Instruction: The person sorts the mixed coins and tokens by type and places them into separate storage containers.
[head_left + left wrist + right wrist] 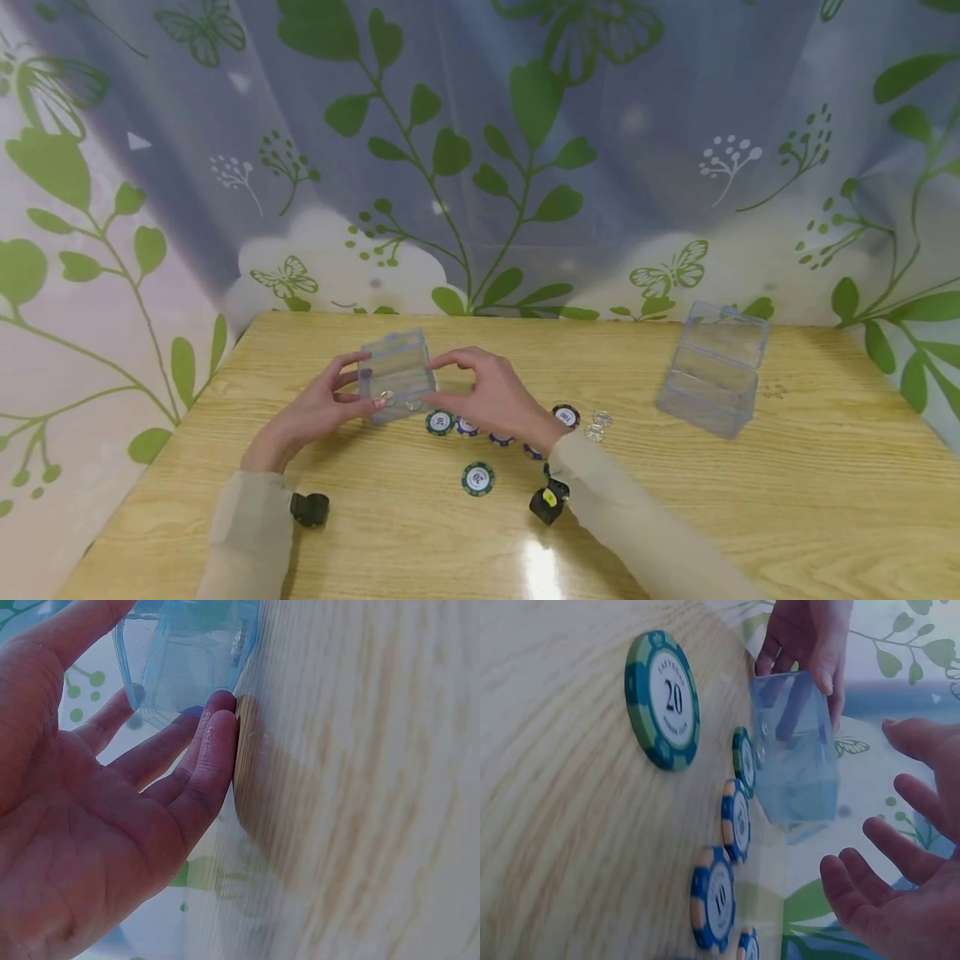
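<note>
Above the wooden table [405, 533], the head view shows the left hand [311, 412] gripping a clear box [397, 375] toward eight o'clock from the middle. It is see-through with bluish edges, and its lid [405, 341] is tipped back. Two shiny discs [386, 396] lie in it. Just beside it is the right hand [491, 392]. Six chips [477, 479] are easy to see: two green, three blue and one dark. Two loose discs [602, 419] sit toward half past four. Toward four o'clock, a second clear box [708, 408] stands open.

From the left wrist, the held box is at eleven o'clock, up by the left hand's fingers.

From the right wrist, it is at two o'clock. The right hand is let go, its fingers loose and apart from the box. Four whole chips and part of another show, and the green one at eleven o'clock says 20.
</note>
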`<state>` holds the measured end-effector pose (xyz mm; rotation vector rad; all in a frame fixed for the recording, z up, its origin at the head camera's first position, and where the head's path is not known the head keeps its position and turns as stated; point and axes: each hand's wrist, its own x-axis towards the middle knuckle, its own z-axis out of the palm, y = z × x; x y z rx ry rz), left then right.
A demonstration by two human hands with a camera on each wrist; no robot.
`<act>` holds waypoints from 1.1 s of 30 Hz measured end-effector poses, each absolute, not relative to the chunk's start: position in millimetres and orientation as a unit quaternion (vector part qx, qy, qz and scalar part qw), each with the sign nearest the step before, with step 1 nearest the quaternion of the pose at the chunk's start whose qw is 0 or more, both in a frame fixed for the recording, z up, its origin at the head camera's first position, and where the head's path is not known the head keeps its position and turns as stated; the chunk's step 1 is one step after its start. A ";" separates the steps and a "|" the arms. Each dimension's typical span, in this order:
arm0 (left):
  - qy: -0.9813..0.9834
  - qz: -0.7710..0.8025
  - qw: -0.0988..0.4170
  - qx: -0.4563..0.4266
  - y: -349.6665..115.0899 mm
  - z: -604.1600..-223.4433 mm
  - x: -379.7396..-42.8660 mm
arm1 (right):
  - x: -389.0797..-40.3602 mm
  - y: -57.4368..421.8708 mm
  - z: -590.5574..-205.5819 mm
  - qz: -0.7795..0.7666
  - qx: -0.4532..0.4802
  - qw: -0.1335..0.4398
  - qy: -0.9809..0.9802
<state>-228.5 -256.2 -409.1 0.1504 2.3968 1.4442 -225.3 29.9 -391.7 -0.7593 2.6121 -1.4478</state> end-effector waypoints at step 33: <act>0.841 0.509 0.173 0.057 -256.4 -407.9 -227.0 | -204.2 106.5 -383.8 -0.460 -0.214 0.002 0.862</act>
